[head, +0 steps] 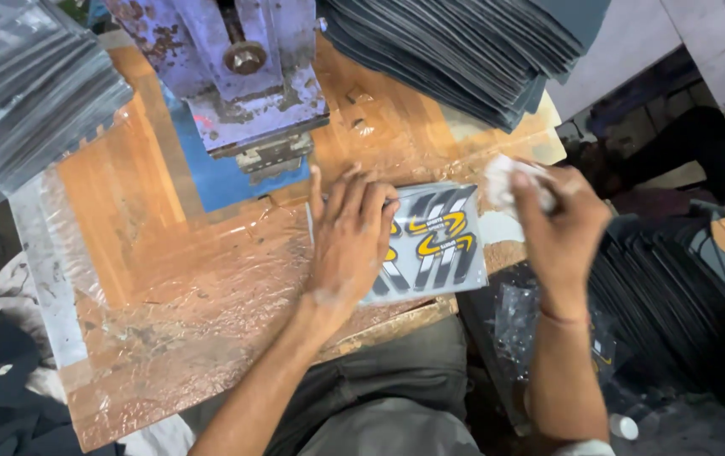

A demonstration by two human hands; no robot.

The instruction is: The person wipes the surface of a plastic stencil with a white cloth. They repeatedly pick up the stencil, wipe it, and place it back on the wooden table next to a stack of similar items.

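- Far out beyond the left fingertips, at the table's left corner, sits a fanned stack of grey sheets [29, 84], edges stepped like stairs.
- The table [151, 279] is wooden, wrapped in crinkled clear film that catches the light.
- Just above the left fingertips stands a worn purple press [248, 76], paint chipped, with a blue pad [210, 181] beneath its foot.
- Now the left hand [347, 245]: fingers spread and laid flat, palm down, pressing on the left part of a printed sheet [434, 241]. It grips nothing; it simply pins the sheet to the table.
- That sheet lies flat near the table's front edge, under the left fingers and just below-left of the right fingers. It is grey with white stripes and yellow curved marks.
- Up past both sets of fingertips, a second, darker stack of sheets [464, 51] leans across the table's far side.
- The right hand [561, 224] hovers at the sheet's upper right corner, fingers curled tight around a crumpled white cloth [510, 181]; the wad pokes out to the left of the knuckles.
- Right of the right wrist, below table level, more dark sheets [667, 304] stand packed on edge.
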